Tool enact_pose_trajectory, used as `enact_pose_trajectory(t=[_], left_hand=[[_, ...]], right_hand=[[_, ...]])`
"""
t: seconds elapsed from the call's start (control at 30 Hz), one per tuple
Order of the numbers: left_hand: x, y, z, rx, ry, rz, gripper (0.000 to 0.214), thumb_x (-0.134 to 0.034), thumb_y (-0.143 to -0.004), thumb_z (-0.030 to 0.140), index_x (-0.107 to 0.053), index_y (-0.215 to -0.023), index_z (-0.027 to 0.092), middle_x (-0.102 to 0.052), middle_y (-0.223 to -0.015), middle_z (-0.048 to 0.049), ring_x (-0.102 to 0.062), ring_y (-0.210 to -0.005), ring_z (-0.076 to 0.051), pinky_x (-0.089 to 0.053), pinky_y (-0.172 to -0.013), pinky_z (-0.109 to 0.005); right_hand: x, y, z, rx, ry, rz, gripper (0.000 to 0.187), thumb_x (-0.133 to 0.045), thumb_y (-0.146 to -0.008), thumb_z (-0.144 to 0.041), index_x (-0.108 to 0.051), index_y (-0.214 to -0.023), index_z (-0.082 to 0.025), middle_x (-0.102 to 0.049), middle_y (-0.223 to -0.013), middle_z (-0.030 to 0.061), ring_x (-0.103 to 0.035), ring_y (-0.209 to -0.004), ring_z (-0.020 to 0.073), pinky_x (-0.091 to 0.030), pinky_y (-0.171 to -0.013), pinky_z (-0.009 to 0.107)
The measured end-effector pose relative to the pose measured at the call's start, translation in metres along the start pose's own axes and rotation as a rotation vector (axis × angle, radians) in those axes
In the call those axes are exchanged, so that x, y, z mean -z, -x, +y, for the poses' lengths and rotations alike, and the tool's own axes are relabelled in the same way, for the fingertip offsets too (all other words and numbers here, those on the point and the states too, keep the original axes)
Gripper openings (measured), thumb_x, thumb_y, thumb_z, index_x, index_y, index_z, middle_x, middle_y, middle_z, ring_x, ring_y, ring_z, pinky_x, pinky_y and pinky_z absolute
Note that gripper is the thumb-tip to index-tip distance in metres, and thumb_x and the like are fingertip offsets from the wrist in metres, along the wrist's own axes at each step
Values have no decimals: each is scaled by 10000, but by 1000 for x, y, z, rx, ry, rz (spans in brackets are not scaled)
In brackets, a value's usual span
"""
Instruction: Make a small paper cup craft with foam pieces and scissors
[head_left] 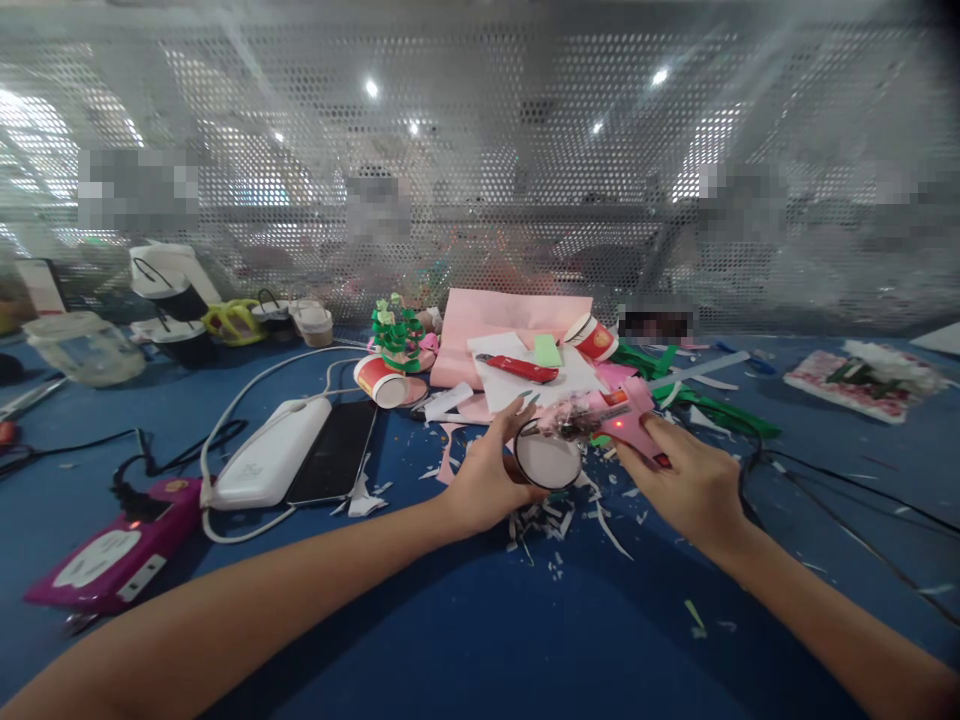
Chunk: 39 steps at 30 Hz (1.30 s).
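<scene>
My left hand [491, 468] is closed around the side of a round white cup-like piece [550, 461] with a dark rim, its flat pale face turned towards me. A pink hot glue gun [637, 418] with a small red light is gripped in my right hand [686, 475]. A clear glue stick [697, 371] juts from the gun's back end. The gun's front end, partly covered in something shiny, sits right at the upper rim of the round piece; whether they touch, I cannot tell. Paper scraps [551, 520] lie below both hands.
Behind the hands are a red utility knife [519, 368], pink paper [510, 310] and red paper cups [380, 382]. A small green paper tree [399, 335] stands nearby. Leftward lie a phone [334, 455], a white power bank [266, 455] and a purple power strip [124, 550]. Cables cross the blue table [420, 640].
</scene>
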<state>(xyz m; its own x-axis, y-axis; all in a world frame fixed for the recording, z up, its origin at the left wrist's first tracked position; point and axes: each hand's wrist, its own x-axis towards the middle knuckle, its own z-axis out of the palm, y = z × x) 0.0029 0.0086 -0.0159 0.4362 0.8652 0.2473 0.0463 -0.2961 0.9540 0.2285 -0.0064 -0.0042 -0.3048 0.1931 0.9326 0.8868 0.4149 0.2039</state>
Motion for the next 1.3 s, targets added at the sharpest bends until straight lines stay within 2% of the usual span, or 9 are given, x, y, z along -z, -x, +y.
enact_pose_trajectory(t=[0.43, 0.7, 1.1, 1.3], left_hand=[[0, 0, 2, 8, 5, 1, 1076, -772, -559, 85, -195, -1427, 350, -249, -1510, -144, -682, -824, -213, -594, -671, -353], [0, 0, 0, 7, -13, 16, 1091, -779, -541, 83, -200, -1429, 339, -277, -1497, -156, -676, -776, -184, -584, -622, -308], [1, 0, 0, -3, -49, 26, 1086, -778, -542, 94, -200, -1428, 337, -285, -1493, -161, -673, -739, -170, -585, -627, -327], [0, 1, 3, -3, -7, 29, 1059, -775, -552, 99, -218, -1420, 339, -266, -1500, -162, -685, -796, -205, -588, -647, -348]], right_hand=[[-2, 5, 4, -29, 66, -2, 95, -601, -801, -184, -622, -886, -149, -733, -786, 76, -690, -632, 183, -519, -552, 234], [-2, 4, 7, -59, 87, -2, 94, -595, -797, -183, -635, -874, -146, -735, -780, 80, -694, -634, 192, -514, -562, 238], [-2, 6, 9, -118, 95, -10, 113, -599, -783, -181, -645, -874, -131, -726, -754, 79, -679, -605, 179, -487, -540, 226], [-2, 8, 12, -146, 110, -31, 134, -603, -783, -203, -653, -893, -147, -724, -785, 88, -677, -631, 200, -495, -567, 255]])
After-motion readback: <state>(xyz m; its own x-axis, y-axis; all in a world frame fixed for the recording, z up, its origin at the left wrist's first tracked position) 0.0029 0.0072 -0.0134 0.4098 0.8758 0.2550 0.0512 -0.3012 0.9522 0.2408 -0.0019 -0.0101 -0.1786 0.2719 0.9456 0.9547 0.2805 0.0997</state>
